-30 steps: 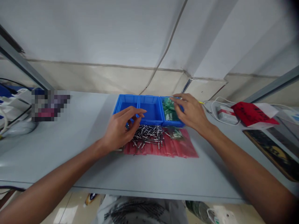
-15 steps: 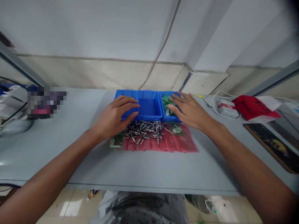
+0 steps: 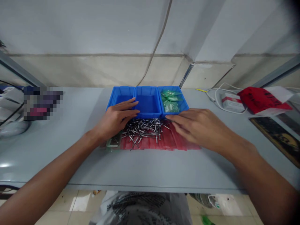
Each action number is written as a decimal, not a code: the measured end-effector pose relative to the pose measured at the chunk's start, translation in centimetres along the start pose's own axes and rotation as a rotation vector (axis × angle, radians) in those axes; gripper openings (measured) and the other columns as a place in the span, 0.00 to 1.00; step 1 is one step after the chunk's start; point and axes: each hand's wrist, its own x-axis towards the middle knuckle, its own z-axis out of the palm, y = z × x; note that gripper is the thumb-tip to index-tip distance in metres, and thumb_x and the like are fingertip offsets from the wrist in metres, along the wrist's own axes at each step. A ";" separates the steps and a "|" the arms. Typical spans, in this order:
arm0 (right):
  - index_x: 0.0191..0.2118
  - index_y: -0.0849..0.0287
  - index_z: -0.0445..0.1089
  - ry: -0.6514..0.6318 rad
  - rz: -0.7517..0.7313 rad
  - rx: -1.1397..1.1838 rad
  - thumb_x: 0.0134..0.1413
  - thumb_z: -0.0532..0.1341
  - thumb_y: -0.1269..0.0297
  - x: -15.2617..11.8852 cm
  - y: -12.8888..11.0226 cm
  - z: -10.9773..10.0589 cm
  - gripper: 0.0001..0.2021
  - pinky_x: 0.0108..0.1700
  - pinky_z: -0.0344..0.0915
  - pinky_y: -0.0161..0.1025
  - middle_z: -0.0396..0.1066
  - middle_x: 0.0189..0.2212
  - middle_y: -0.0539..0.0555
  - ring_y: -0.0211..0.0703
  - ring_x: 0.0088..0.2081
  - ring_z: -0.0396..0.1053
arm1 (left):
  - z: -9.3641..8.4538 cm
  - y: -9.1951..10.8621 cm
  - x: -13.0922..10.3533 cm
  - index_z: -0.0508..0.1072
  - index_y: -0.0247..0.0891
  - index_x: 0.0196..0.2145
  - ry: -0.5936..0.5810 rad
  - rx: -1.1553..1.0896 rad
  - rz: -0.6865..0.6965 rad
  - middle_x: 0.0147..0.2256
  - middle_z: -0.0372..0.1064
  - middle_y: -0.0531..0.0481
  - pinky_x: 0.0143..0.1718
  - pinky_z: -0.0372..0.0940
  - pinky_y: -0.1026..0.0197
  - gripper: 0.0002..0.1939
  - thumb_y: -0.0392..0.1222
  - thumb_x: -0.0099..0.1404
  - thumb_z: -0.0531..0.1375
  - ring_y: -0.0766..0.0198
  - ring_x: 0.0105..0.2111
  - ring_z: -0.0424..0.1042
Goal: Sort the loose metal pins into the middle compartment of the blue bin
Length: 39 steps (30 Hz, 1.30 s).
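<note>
Three blue bins stand side by side: the left bin (image 3: 114,97) and middle bin (image 3: 148,99) show bare bottoms where visible, and the right bin (image 3: 183,97) holds green bags (image 3: 172,98). In front of them, a pile of silver rivet-like pins (image 3: 145,128) lies on flat red bags (image 3: 168,140). My left hand (image 3: 117,118), fingers spread, rests at the left bin's front edge, beside a greenish clear bag (image 3: 112,143). Over the right end of the red bags is my right hand (image 3: 197,126), fingers close together at the right bin's front edge; its fingertips' underside is hidden.
A phone (image 3: 276,134), a red packet (image 3: 260,101), a small white box (image 3: 232,102) and a white cable lie on the right of the table (image 3: 150,168). At the far left are a mouse (image 3: 15,128) and dark cables.
My right hand has come out of the right bin towards me and now covers the small clear bag on the red bags. My left hand stays nearly in place. The view has shifted slightly.
</note>
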 end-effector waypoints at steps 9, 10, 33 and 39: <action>0.63 0.48 0.68 -0.064 0.210 0.382 0.64 0.58 0.65 0.9 1.5 -0.9 0.23 0.43 0.75 0.45 0.78 0.51 0.54 0.48 0.45 0.77 | 0.0 0.2 0.0 0.79 0.36 0.49 0.007 0.026 0.006 0.58 0.71 0.40 0.62 0.70 0.48 0.14 0.37 0.73 0.56 0.53 0.62 0.68; 0.63 0.47 0.69 -0.099 0.199 0.407 0.65 0.58 0.65 0.9 1.4 -0.6 0.22 0.45 0.75 0.46 0.78 0.52 0.53 0.49 0.47 0.77 | 0.1 0.2 0.0 0.79 0.35 0.49 -0.001 0.036 0.010 0.58 0.71 0.40 0.62 0.70 0.48 0.14 0.37 0.73 0.55 0.53 0.62 0.68; 0.56 0.44 0.74 0.510 -0.310 0.121 0.55 0.67 0.79 0.8 -3.0 3.0 0.26 0.41 0.77 0.45 0.68 0.60 0.56 0.45 0.44 0.75 | -1.5 6.0 1.2 0.70 0.38 0.59 0.071 -0.701 -0.460 0.25 0.75 0.55 0.27 0.70 0.67 0.24 0.46 0.68 0.64 0.68 0.24 0.74; 0.44 0.50 0.78 0.517 0.110 0.558 0.59 0.68 0.67 0.9 -4.6 3.1 0.08 0.28 0.73 0.39 0.76 0.27 0.48 0.40 0.27 0.74 | -0.7 5.1 0.3 0.63 0.46 0.65 0.336 -0.011 -0.029 0.51 0.73 0.46 0.44 0.76 0.59 0.27 0.34 0.70 0.60 0.61 0.45 0.77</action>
